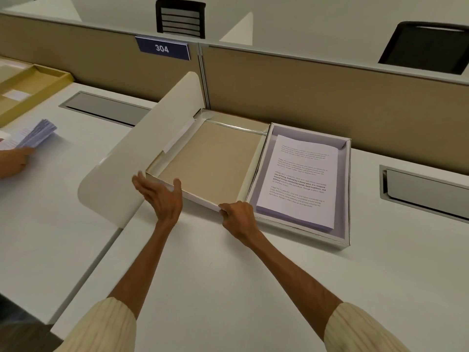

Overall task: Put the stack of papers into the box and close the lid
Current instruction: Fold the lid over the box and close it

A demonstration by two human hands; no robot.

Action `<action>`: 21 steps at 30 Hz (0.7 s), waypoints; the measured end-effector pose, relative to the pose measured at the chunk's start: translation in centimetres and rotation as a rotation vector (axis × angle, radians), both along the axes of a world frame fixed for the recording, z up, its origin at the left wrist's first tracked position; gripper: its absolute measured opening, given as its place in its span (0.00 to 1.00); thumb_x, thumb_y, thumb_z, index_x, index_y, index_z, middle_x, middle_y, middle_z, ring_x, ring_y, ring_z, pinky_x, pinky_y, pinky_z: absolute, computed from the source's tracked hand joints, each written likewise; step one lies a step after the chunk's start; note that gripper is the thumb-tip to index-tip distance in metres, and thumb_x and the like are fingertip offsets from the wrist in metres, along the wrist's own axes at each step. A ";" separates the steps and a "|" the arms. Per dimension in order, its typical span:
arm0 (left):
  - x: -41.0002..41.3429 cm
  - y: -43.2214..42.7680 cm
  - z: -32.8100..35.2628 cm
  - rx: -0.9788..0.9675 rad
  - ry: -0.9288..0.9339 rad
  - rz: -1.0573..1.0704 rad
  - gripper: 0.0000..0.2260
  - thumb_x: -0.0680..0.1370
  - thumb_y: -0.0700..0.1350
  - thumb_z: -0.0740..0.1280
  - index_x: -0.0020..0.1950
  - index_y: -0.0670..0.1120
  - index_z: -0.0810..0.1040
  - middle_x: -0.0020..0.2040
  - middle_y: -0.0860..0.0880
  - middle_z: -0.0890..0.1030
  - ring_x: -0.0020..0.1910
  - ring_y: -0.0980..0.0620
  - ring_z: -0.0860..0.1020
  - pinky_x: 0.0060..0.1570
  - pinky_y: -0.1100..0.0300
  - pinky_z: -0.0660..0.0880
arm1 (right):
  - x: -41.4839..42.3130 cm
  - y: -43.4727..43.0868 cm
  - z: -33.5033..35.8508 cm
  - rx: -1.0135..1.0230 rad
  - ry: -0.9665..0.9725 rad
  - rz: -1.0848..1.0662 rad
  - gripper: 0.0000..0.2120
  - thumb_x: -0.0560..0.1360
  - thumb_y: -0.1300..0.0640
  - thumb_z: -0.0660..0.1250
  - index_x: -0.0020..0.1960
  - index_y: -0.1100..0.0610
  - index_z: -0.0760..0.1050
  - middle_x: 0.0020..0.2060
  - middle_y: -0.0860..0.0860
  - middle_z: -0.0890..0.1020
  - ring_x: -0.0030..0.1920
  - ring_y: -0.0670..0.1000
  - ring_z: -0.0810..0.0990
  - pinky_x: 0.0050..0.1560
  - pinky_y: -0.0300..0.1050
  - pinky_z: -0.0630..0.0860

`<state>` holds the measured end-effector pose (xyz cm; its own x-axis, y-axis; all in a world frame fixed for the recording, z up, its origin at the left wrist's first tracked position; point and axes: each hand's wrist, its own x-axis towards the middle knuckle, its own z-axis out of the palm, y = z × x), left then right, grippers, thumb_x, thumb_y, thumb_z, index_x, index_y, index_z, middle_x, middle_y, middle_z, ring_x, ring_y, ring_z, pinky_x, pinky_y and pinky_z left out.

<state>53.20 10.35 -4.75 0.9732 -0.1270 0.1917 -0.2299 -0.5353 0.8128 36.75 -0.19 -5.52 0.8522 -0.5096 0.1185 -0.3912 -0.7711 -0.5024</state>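
**Lid lies left of the filled box**

Our paper stack (302, 181) sits inside the box (346, 194). Our right hand (237, 217) pinches the lid's (210, 161) near corner at the hinge side; our left hand (158, 191) hovers spread at its outer edge.

White desk (228, 288) in front of me, seam down its left side where it meets the next desk (50, 212). Tan fabric partition (330, 102) along the far edge, blue "304" plate (162, 48) on top. Grey cable hatches (106, 107) recessed near the far corners. A cream curved divider (142, 148) splits the bays. Two black chairs (180, 19) behind the partition. Even, soft light.
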 end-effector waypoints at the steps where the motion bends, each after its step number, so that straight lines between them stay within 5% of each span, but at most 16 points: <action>1: 0.3 -0.3 0.3 -0.136 0.132 0.032 0.40 0.73 0.46 0.71 0.76 0.39 0.50 0.76 0.36 0.55 0.74 0.37 0.62 0.68 0.49 0.67 | -0.1 0.0 -0.4 0.016 -0.008 -0.013 0.10 0.72 0.68 0.63 0.33 0.63 0.76 0.24 0.59 0.76 0.26 0.59 0.67 0.31 0.41 0.67; 3: 0.8 -0.8 0.9 -0.362 0.435 0.078 0.30 0.75 0.45 0.71 0.70 0.42 0.58 0.70 0.38 0.67 0.67 0.38 0.72 0.61 0.48 0.74 | -0.3 0.0 -0.8 0.028 -0.047 -0.015 0.09 0.75 0.65 0.64 0.42 0.63 0.83 0.30 0.59 0.84 0.30 0.59 0.80 0.34 0.42 0.74; 5: 0.7 -1.2 1.1 -0.492 0.576 0.067 0.17 0.76 0.43 0.69 0.58 0.45 0.65 0.60 0.42 0.74 0.57 0.42 0.76 0.56 0.43 0.79 | -0.6 0.0 -0.9 0.042 -0.133 -0.016 0.08 0.76 0.63 0.67 0.48 0.62 0.85 0.32 0.57 0.86 0.31 0.57 0.84 0.36 0.38 0.70; 10: -0.2 -2.2 2.5 -0.506 0.361 0.110 0.11 0.74 0.42 0.66 0.50 0.46 0.65 0.40 0.54 0.70 0.38 0.52 0.73 0.50 0.42 0.79 | -1.0 -0.7 -0.2 0.153 -0.232 0.011 0.13 0.77 0.51 0.67 0.49 0.58 0.86 0.36 0.52 0.88 0.32 0.51 0.84 0.35 0.38 0.76; 13: -1.3 -3.0 4.1 -0.509 0.178 0.081 0.14 0.72 0.42 0.66 0.53 0.47 0.64 0.37 0.55 0.69 0.32 0.62 0.70 0.37 0.53 0.75 | -0.6 -1.2 1.3 0.269 -0.265 -0.051 0.25 0.77 0.36 0.59 0.49 0.53 0.86 0.43 0.47 0.89 0.39 0.43 0.85 0.40 0.44 0.82; 16: -2.6 -3.7 5.8 -0.517 0.005 0.026 0.17 0.70 0.43 0.66 0.55 0.48 0.64 0.37 0.57 0.70 0.29 0.66 0.72 0.30 0.68 0.71 | 0.5 -2.2 4.2 0.394 -0.366 -0.203 0.29 0.77 0.34 0.53 0.50 0.53 0.85 0.43 0.48 0.88 0.40 0.43 0.84 0.45 0.44 0.82; 21: -5.8 -5.1 7.2 -0.412 -0.182 -0.147 0.19 0.72 0.45 0.68 0.59 0.46 0.65 0.46 0.47 0.77 0.39 0.47 0.78 0.39 0.53 0.79 | 2.4 -4.8 11.5 0.704 -0.593 -0.313 0.24 0.79 0.38 0.55 0.56 0.55 0.80 0.49 0.52 0.85 0.46 0.49 0.85 0.43 0.46 0.83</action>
